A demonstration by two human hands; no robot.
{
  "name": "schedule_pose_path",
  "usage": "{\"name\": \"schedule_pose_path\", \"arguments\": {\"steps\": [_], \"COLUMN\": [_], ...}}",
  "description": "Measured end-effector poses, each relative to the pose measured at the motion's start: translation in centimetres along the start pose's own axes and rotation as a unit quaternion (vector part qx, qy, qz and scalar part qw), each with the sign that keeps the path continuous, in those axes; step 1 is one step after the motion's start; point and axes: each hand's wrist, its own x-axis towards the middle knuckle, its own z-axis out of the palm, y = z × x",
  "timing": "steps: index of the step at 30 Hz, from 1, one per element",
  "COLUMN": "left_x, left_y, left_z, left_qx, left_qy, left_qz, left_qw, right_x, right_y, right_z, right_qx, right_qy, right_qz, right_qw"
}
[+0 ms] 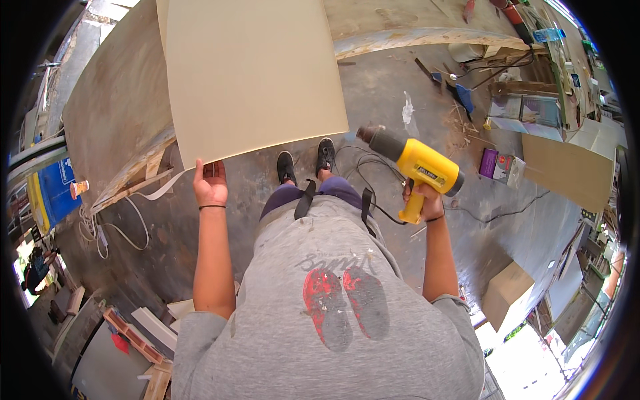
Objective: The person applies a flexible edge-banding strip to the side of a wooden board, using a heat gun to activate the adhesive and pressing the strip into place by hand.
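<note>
- Hands well apart, one on each side of the torso.
- Left hand (211, 181): at near left corner of beige sheet (257, 80), thumb at the edge, fingers partly hidden under it; looks pinched on.
- Right hand (425, 195): wrapped round the handle of yellow heat gun (427, 165), dark nozzle angled up-left, tip just beside the sheet's near right corner. Can't tell if it's switched on.
- Sheet: large, smooth, plain, lies over brown workbench (110, 100), near end overhanging toward the person.
- Bench: worn, smudgy wooden top, rough pale edge, runs out both sides of the sheet.
- Floor (257, 203): grey, stained, scuffed. Dark cable (363, 167) loops below the gun; white cord (137, 233) tangled at left.
- Floor, right: white scrap (408, 110), wood bits (460, 130), purple box (489, 163), leaning beige board (577, 167), beige block (508, 293) further down.
- Left: orange-white cup (79, 189) by the bench edge, blue-yellow package (52, 193) beside it.
- Lower left: reddish wooden frame (130, 333) among offcuts.
- Upper right: blue-tinted bottle (549, 35) on the bench.
- Room: cluttered workshop; bright opening (523, 357) lower right.
</note>
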Motion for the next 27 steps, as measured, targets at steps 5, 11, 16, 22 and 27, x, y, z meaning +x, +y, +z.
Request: {"name": "schedule_pose_path", "arguments": {"steps": [5,11,16,22,27], "left_x": [0.2,0.2,0.2,0.4,1.2], "left_y": [-0.3,-0.4,-0.4,-0.5,-0.1], "left_z": [-0.4,-0.3,-0.1,0.0,-0.9], "left_qx": [0.002,0.017,0.033,0.035,0.03], "left_qy": [0.003,-0.001,0.006,0.024,0.015], "left_qz": [0.02,0.03,0.029,0.04,0.035], "left_qw": [1.0,0.999,0.999,0.998,0.999], "right_x": [1.3,0.5,2.8,2.0,3.3], "right_y": [-0.8,-0.8,-1.3,-1.8,-1.8], "right_z": [0.0,-0.7,-0.7,-1.2,-0.9], "right_qx": [-0.005,-0.014,-0.013,-0.039,-0.031], "right_qy": [-0.014,-0.033,-0.017,-0.053,-0.044], "right_qz": [0.011,0.041,0.013,0.02,0.007], "right_qw": [1.0,0.999,1.0,0.998,0.999]}}
